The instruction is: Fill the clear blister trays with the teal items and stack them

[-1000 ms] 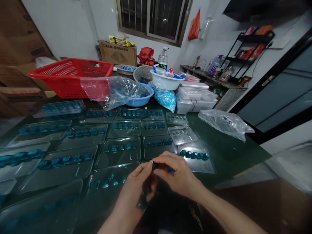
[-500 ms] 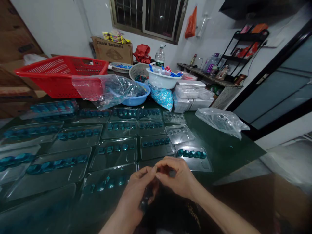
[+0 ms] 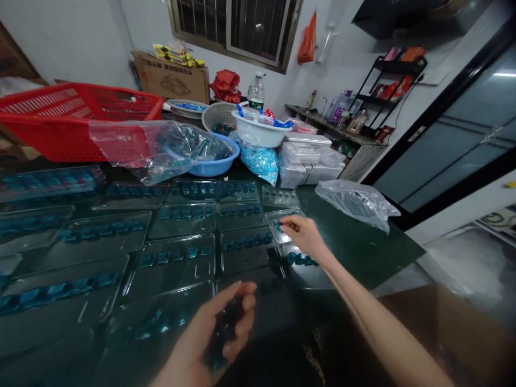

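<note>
Head cam here: my right hand point(image 3: 304, 236) is out around 1 o'clock, fingertips pinching a small teal piece point(image 3: 279, 227) right over the corner of a clear tray point(image 3: 282, 221). Left hand point(image 3: 213, 333) is curled around a dark teal strip point(image 3: 223, 333) at about 6 o'clock. Filled trays point(image 3: 177, 263) spread from 9 to 12, with a blue bowl point(image 3: 213, 166) past them, half under a plastic bag point(image 3: 161, 150).
</note>
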The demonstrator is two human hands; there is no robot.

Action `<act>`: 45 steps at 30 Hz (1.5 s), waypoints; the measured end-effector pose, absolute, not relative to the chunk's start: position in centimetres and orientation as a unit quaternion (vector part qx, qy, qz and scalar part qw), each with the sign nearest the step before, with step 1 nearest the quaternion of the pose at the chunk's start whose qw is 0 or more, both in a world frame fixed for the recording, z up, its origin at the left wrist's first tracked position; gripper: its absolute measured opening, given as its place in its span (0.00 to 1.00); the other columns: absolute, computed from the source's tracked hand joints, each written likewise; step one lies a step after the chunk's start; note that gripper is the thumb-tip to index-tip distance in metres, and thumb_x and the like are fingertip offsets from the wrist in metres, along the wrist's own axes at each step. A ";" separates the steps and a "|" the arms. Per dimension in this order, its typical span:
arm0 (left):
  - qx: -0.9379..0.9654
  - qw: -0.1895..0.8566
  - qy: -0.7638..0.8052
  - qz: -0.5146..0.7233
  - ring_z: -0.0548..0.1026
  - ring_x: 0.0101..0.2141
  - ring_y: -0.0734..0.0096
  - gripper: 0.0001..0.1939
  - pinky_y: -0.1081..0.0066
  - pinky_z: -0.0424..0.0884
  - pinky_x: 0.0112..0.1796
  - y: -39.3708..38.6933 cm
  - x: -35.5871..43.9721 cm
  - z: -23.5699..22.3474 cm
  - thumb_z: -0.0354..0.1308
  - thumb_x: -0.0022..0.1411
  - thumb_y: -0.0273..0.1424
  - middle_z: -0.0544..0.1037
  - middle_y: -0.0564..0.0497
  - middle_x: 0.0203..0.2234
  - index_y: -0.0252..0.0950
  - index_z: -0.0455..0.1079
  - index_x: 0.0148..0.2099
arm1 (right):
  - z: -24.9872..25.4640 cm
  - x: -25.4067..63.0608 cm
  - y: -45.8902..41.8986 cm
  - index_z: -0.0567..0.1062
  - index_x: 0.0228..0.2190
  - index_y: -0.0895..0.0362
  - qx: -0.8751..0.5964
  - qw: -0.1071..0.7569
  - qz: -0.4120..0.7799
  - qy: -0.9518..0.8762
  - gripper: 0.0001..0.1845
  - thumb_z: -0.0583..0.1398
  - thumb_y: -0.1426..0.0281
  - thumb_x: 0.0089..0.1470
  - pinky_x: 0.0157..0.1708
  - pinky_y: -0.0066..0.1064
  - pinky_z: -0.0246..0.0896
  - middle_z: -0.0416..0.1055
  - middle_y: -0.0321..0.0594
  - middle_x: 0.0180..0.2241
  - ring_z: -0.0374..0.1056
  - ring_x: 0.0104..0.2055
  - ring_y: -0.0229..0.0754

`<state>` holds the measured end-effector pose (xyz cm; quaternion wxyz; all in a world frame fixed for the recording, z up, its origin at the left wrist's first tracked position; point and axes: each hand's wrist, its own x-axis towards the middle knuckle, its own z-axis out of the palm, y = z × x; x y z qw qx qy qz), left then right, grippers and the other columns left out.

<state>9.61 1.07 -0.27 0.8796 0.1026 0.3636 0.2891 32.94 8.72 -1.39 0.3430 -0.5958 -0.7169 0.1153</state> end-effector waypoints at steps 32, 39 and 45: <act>0.085 0.868 0.380 0.309 0.56 0.16 0.84 0.11 0.81 0.47 0.12 1.3 8.5 -0.6 0.53 0.55 0.34 0.61 0.54 0.23 0.31 0.67 0.36 | -3.1 34.2 14.2 0.74 0.35 0.56 -0.634 0.073 -0.007 -0.770 0.11 0.53 0.71 0.53 0.36 0.26 0.55 0.70 0.42 0.36 0.65 0.37 0.40; 0.057 0.885 0.335 0.317 0.59 0.17 0.83 0.13 0.81 0.53 0.12 2.0 9.2 -0.9 0.52 0.56 0.35 0.65 0.50 0.25 0.30 0.66 0.39 | -3.8 36.8 15.5 0.75 0.31 0.58 -0.679 0.029 -0.021 -0.733 0.10 0.54 0.71 0.52 0.34 0.26 0.55 0.71 0.43 0.33 0.66 0.36 0.42; -0.015 0.887 0.298 0.352 0.70 0.28 0.71 0.17 0.78 0.65 0.19 2.5 9.4 -0.9 0.52 0.56 0.34 0.68 0.44 0.31 0.28 0.64 0.45 | -3.3 36.7 15.0 0.75 0.31 0.60 -0.695 0.032 -0.027 -0.718 0.10 0.53 0.73 0.52 0.33 0.26 0.56 0.71 0.46 0.31 0.66 0.35 0.42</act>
